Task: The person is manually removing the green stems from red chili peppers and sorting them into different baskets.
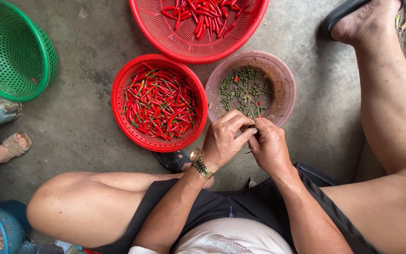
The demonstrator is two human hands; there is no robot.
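My left hand (pixel 225 138) and my right hand (pixel 268 146) meet fingertip to fingertip over the near rim of a pink bowl (pixel 285 80). Between the fingers sits something small, mostly hidden, probably a chili. The pink bowl holds several green chili stems (pixel 244 91). A red basket (pixel 118 101) left of it is full of red chilies with stems (pixel 158 103). A larger red basket (pixel 198 49) at the top holds more red chilies (pixel 203 16). A gold watch (pixel 201 164) is on my left wrist.
A green basket (pixel 38 66) lies at the upper left on the concrete floor. Another person's sandalled foot (pixel 12 146) is at the left edge. A blue basket (pixel 3 230) sits at the bottom left. My bare legs spread to both sides.
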